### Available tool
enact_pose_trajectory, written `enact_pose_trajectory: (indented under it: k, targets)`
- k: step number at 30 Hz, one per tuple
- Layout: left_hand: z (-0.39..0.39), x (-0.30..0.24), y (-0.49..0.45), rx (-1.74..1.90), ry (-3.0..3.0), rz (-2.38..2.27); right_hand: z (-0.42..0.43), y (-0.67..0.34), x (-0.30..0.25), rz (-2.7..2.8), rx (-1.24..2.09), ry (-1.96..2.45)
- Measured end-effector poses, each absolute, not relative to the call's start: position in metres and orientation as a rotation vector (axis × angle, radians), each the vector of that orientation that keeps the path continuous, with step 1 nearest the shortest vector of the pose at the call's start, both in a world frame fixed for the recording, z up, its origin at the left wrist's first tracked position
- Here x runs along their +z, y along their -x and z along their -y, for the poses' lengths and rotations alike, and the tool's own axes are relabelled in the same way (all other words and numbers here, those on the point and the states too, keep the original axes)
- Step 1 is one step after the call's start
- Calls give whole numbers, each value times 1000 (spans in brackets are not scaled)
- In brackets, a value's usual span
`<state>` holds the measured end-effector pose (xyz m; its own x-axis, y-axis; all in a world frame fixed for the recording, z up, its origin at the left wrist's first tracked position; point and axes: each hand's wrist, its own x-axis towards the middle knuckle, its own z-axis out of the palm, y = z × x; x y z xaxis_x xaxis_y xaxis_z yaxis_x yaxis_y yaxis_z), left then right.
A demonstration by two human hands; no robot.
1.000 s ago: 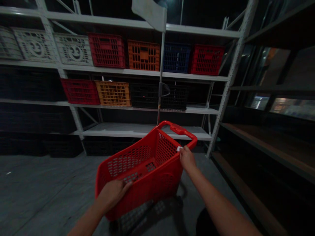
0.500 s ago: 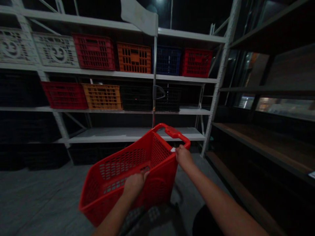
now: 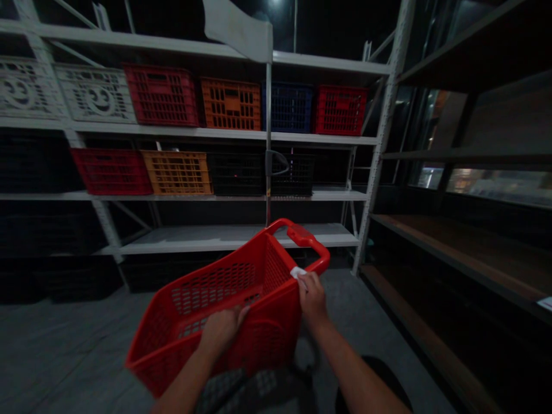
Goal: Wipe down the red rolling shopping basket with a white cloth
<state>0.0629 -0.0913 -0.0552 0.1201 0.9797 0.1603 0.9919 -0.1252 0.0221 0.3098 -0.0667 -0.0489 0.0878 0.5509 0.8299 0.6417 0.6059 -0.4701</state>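
A red plastic shopping cart (image 3: 269,336) stands on the floor in front of me, its basket holding nothing that I can see. My left hand (image 3: 221,330) is closed over the near rim of the basket, fingers inside and partly hidden. A small white cloth (image 3: 297,272), perhaps a tissue, is pinched in my right hand (image 3: 313,296). That hand presses it on the rim at the rear corner, just below the red push handle (image 3: 302,236).
White metal shelving (image 3: 241,234) behind the cart bears several crates, among them an orange crate (image 3: 232,104) and a yellow crate (image 3: 176,173). A metal pole (image 3: 268,115) with a white panel rises behind the cart. Brown shelves (image 3: 452,230) stand close on the right.
My right hand has slid with the white cloth along the rim, away from the handle and towards me. My left hand still grips the rim, and the cart appears slightly further left.
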Motion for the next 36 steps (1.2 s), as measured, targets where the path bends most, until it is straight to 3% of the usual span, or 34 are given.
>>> enact_pose_trajectory:
  k: [8,13,18,25,31,36]
  targets:
    - [102,-56,-53,-161,2253,2026,70,-315,-60,1129,-124,1142]
    - [104,-52,-48,-162,2281,2022,76,-289,-76,1284,-45,1066]
    - [104,-50,-42,-163,2262,2026,66,-308,-64,1101,-126,1112]
    - [101,-52,-37,-143,2266,2023,77,-291,-71,1647,-23,879]
    - [101,-53,-34,-177,2268,2017,71,-302,-70,1484,-146,914]
    - [103,-49,-31,-181,2274,2032,78,-278,-78,1752,-188,805]
